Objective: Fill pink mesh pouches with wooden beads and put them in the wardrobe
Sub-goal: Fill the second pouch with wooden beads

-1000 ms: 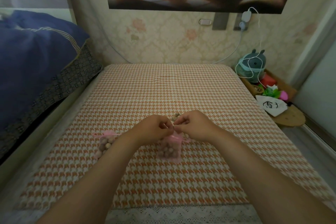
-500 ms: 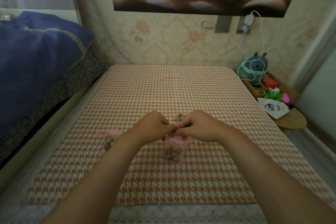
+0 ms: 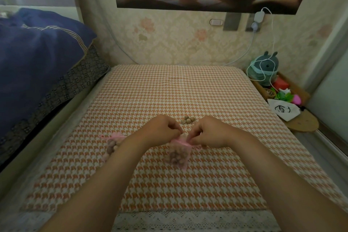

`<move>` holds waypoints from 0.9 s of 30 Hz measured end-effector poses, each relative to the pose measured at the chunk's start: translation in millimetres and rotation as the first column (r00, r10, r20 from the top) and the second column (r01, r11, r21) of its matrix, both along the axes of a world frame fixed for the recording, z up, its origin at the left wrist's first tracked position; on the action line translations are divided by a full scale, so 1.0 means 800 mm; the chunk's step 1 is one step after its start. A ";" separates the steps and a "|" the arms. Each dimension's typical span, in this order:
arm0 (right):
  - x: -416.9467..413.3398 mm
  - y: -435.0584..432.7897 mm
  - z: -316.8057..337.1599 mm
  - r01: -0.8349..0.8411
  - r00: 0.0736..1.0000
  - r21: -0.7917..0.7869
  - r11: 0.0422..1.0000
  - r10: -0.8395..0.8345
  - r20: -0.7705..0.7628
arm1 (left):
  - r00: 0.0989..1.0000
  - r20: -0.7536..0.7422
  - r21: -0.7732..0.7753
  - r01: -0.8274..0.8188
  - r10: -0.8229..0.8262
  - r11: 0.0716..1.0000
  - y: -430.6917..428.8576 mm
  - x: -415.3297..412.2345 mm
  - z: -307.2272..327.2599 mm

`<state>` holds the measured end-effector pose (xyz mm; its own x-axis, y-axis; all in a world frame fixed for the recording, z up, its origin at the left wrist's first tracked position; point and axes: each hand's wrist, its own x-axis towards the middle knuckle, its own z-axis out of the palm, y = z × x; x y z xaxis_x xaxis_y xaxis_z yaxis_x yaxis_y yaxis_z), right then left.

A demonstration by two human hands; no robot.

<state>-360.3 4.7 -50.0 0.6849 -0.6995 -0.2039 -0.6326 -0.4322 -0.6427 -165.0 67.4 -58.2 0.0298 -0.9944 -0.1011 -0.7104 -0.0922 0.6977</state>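
Left hand (image 3: 163,128) and right hand (image 3: 209,132) fingers (image 3: 190,136) pinch the pouch (image 3: 178,154); left forearm (image 3: 120,158) half hides second pouch (image 3: 111,145)

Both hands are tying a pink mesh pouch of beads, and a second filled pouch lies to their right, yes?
No: in the head view the second filled pouch lies to their left. The left hand and right hand do pinch the pink mesh pouch's ribbon.

One wide-angle view from the person's head, facing forward and down across a houndstooth-covered surface (image 3: 169,90), close above the forearms (image 3: 113,175), wallpapered wall (image 3: 178,39) beyond.
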 end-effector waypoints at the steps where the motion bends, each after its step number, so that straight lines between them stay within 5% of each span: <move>1: -0.001 -0.001 -0.001 0.007 1.000 0.005 1.000 -0.007 0.001 | 1.000 0.019 -0.008 0.002 -0.002 1.000 -0.002 -0.002 -0.001; 8: -0.019 -0.023 -0.020 0.162 0.981 0.018 0.987 -0.163 0.103 | 0.976 0.216 -0.030 -0.021 0.027 0.999 -0.024 -0.023 -0.015; 15: -0.039 -0.055 -0.035 0.370 0.928 -0.231 0.900 -0.343 0.148 | 0.955 0.297 -0.046 -0.012 0.025 0.999 -0.055 -0.042 -0.025; 27: -0.014 -0.055 -0.058 0.278 0.956 -0.323 0.905 -0.293 0.004 | 0.953 0.279 -0.131 -0.082 0.116 0.988 -0.081 -0.071 -0.053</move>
